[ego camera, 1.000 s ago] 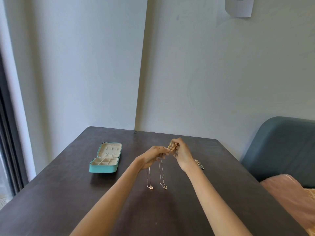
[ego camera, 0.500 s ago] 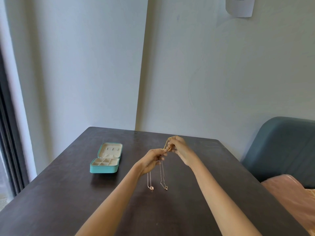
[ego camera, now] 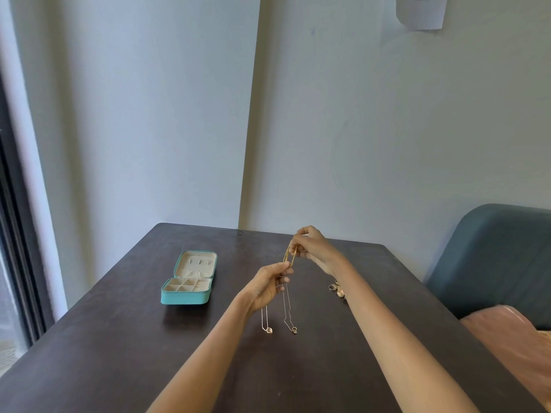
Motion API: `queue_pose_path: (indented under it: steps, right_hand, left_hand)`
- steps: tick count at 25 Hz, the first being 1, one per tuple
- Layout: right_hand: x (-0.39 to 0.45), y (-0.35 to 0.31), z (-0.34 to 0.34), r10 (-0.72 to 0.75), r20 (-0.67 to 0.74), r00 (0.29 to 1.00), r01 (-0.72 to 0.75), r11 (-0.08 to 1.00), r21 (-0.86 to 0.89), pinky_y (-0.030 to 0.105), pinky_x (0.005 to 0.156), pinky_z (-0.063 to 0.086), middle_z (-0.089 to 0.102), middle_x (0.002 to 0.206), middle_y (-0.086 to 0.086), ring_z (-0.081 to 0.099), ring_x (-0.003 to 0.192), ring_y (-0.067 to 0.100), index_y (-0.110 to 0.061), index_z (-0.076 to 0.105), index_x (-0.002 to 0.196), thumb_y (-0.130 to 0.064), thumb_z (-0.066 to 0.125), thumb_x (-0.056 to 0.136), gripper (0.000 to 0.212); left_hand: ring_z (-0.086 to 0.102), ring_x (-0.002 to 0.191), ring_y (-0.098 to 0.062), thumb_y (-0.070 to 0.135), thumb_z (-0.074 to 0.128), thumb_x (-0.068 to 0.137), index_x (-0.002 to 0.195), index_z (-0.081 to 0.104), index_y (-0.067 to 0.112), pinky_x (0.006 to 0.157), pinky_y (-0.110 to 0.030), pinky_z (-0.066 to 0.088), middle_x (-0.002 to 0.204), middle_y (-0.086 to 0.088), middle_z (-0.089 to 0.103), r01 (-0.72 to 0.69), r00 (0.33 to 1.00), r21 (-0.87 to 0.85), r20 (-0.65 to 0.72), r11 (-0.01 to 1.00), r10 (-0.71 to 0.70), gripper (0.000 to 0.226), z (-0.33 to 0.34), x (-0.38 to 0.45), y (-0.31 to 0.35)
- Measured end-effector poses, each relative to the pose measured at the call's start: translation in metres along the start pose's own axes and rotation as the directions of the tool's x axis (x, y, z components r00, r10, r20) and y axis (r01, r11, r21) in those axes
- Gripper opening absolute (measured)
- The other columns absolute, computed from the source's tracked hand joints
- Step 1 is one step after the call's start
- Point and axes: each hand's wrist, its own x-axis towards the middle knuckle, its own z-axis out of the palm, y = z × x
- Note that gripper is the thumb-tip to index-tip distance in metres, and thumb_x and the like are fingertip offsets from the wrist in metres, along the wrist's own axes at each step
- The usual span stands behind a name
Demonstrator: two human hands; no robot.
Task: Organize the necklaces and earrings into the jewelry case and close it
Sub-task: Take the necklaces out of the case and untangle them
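Pale walls meet in a corner behind our dark table point(ego camera: 119, 353), and above its middle we hold the necklaces point(ego camera: 288, 256) as a short gold bundle stretched between our two hands. Our right hand point(ego camera: 313, 248), the higher and farther one, pinches the top of the bundle with curled fingers; our left hand point(ego camera: 268, 286) pinches it lower down, and from there two thin chains hang, each ending in a small ring pendant point(ego camera: 269, 330) at or just above the tabletop. We judge these chains light, limp and quick to knot or slip, so the sensible hold is a fingertip pinch near the clasp end, letting the pendants hang free while we separate them. Left of our hands, well apart, the teal jewelry case point(ego camera: 187, 278) lies open, its cream compartments showing nothing inside that we can make out. Near our right forearm a small cluster of earrings point(ego camera: 337, 289) sits on the table. A blue-grey chair point(ego camera: 492, 248) stands at the right.
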Motion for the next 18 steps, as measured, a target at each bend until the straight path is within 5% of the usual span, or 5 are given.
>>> queue_pose_path:
  steps: [8, 15, 18]
  right_hand:
    - [0.004, -0.02, 0.005, -0.031, 0.083, 0.996, 0.053, 0.957, -0.287, 0.022, 0.065, 0.052, 0.057, 0.071, 0.012, 0.056, 0.062, 0.016, -0.009, 0.044, 0.075, 0.005, 0.044, 0.086, 0.018]
    - [0.007, -0.025, 0.007, -0.033, 0.101, 0.994, 0.068, 0.929, -0.363, 0.025, 0.072, 0.052, 0.058, 0.073, 0.009, 0.056, 0.067, 0.013, -0.012, 0.046, 0.074, 0.001, 0.047, 0.088, 0.02]
    - [0.011, -0.025, 0.006, -0.032, 0.094, 0.995, 0.068, 0.91, -0.409, 0.027, 0.075, 0.051, 0.058, 0.076, 0.006, 0.056, 0.07, 0.012, -0.013, 0.046, 0.08, -0.001, 0.053, 0.086, 0.015]
  left_hand:
    - [0.065, 0.066, -0.004, 0.011, 0.057, 0.089, 0.115, 0.061, 0.015, 0.06, -0.02, 0.046, 0.083, 0.007, 0.069, -0.071, 0.996, -0.171, -0.063, 0.983, 0.061, 0.027, -0.014, -0.003, 0.005]
    - [0.064, 0.088, -0.012, 0.017, 0.067, 0.084, 0.127, 0.053, 0.021, 0.092, -0.037, 0.033, 0.096, 0.001, 0.069, -0.136, 0.984, 0.089, -0.104, 0.987, 0.145, 0.046, -0.004, -0.002, 0.015]
    - [0.065, 0.085, -0.015, 0.014, 0.068, 0.083, 0.128, 0.052, 0.018, 0.094, -0.041, 0.028, 0.091, 0.0, 0.069, -0.148, 0.975, 0.111, -0.148, 0.983, 0.163, 0.048, -0.004, -0.001, 0.016]
